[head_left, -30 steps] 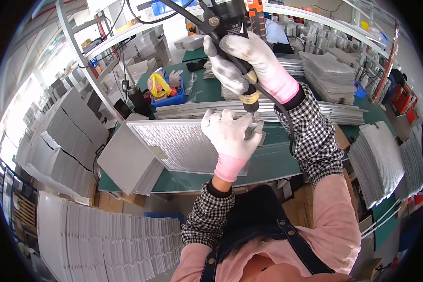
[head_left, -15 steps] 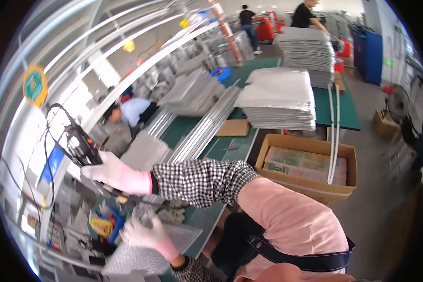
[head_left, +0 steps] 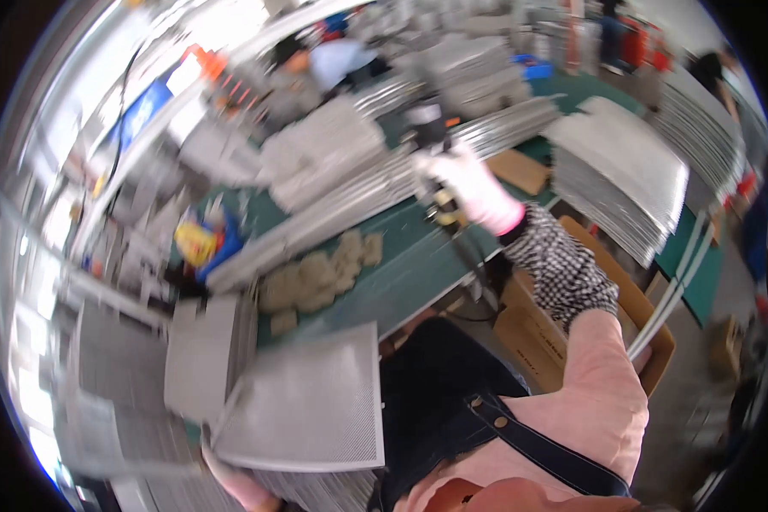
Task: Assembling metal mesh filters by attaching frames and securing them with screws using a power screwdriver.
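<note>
My right hand (head_left: 471, 186), in a white and pink glove, grips a black hand-held power tool (head_left: 428, 128) over the green bench. Metal fittings and a dark hose or cable (head_left: 471, 256) hang below that hand; motion blur hides the detail. Low on the left, my left hand (head_left: 230, 480), gloved too, holds the near left corner of a silver perforated metal panel (head_left: 316, 414). Its fingers are partly hidden by the panel, which lies tilted in front of my dark apron. A pile of small beige pieces (head_left: 324, 275) lies just beyond the panel.
Long metal strips (head_left: 333, 209) cross the green bench (head_left: 401, 269). Stacked silver sheets (head_left: 619, 166) stand at the right, above an open cardboard box (head_left: 533, 341) and two white rods (head_left: 676, 290). A blue bin (head_left: 222, 247) sits left. Another person (head_left: 337, 64) bends over beyond the bench.
My right hand has swung from the far left to the middle with the tool. My left hand has moved down to the panel's corner. The view has turned left.
</note>
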`<state>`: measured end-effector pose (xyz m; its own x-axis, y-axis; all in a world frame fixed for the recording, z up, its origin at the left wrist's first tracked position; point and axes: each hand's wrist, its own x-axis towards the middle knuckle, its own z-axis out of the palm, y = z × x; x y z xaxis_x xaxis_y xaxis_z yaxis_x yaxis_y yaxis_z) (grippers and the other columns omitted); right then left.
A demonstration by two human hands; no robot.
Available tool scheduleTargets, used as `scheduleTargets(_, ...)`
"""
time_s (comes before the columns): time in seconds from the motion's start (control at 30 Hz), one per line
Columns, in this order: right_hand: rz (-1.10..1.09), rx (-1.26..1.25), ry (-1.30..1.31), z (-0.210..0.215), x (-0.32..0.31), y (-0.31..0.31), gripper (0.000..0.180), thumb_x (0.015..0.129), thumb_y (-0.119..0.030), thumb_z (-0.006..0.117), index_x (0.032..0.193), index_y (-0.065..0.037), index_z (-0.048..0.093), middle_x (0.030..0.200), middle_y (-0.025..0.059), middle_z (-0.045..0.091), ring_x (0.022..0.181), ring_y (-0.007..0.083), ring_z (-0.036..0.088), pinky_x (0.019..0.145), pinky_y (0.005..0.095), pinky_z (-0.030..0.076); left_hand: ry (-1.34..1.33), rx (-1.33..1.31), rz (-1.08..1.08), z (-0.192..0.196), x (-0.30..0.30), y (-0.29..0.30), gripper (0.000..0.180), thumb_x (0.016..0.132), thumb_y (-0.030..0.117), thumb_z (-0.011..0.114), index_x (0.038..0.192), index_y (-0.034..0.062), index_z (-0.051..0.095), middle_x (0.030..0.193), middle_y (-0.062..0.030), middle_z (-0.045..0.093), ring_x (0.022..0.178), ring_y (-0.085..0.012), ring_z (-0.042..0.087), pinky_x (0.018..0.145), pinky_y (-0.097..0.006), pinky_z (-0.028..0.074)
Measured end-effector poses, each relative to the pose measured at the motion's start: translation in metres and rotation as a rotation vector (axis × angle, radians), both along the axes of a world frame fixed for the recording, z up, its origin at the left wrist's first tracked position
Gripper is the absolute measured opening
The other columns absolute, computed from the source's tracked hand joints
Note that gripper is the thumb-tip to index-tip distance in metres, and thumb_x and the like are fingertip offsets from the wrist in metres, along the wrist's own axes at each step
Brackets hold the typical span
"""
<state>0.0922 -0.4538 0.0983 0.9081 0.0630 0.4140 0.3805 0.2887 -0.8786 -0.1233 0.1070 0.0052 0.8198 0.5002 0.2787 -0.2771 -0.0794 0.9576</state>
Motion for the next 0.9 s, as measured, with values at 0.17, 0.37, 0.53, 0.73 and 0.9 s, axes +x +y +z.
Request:
scheduleTargets(0.17, -0.204, 0.179, -0.049, -0.055, 0.063, 0.033, 0.016, 0.095, -0.017, 0.063, 0.106, -0.005, 0.062, 0.070, 0.0012, 0.062, 0.060, 0.0106, 0.058, 0.057, 0.0250, 0.046, -0.178, -0.068, 0.067, 0.018, -0.008, -0.011, 0.054, 0.106, 0.034, 0.044, 0.148, 0.0001, 0.041, 0.147, -0.0131, 0.047, 0.133, -0.0219, 0.045, 0.114, -0.040, 0.035)
scheduleTargets(0.37, -0.345, 0.236, -0.015, -0.121, 0.135, 0.065, 0.013, 0.090, -0.017, 0.072, 0.090, -0.007, 0.064, 0.065, 0.0003, 0.062, 0.050, 0.0088, 0.055, 0.048, 0.0248, 0.043, -0.268, -0.165, 0.267, 0.010, 0.013, -0.045, 0.029, 0.096, 0.036, 0.056, 0.086, 0.0086, 0.055, 0.088, -0.0044, 0.060, 0.086, -0.0166, 0.059, 0.082, -0.034, 0.050)
scheduleTargets(0.53, -0.387, 0.079, 0.051, -0.151, 0.166, 0.049, 0.016, 0.088, -0.017, 0.075, 0.088, -0.006, 0.065, 0.062, -0.0010, 0.060, 0.050, 0.0077, 0.055, 0.047, 0.0246, 0.042, -0.464, 0.037, -0.145, -0.043, 0.082, -0.121, 0.033, 0.087, 0.033, 0.076, 0.084, 0.0034, 0.062, 0.074, -0.0104, 0.065, 0.068, -0.0229, 0.064, 0.061, -0.035, 0.053)
scheduleTargets(0.73, -0.425, 0.134, 0.050, -0.158, 0.171, 0.046, 0.015, 0.091, -0.016, 0.071, 0.085, -0.005, 0.064, 0.061, 0.0007, 0.061, 0.049, 0.0093, 0.054, 0.048, 0.0254, 0.041, -0.271, -0.054, -0.271, -0.063, 0.126, -0.140, 0.028, 0.088, 0.024, 0.072, 0.082, -0.0026, 0.065, 0.078, -0.0120, 0.068, 0.071, -0.0209, 0.064, 0.068, -0.032, 0.050)
scheduleTargets(0.9, -0.351, 0.305, -0.080, -0.127, 0.154, 0.045, 0.012, 0.093, -0.013, 0.068, 0.096, -0.005, 0.060, 0.068, 0.0026, 0.062, 0.056, 0.0131, 0.060, 0.053, 0.0273, 0.049, -0.050, 0.237, -0.292, -0.005, 0.137, -0.141, 0.023, 0.097, 0.012, 0.058, 0.105, -0.0068, 0.068, 0.102, -0.0133, 0.073, 0.092, -0.0180, 0.068, 0.087, -0.029, 0.052)
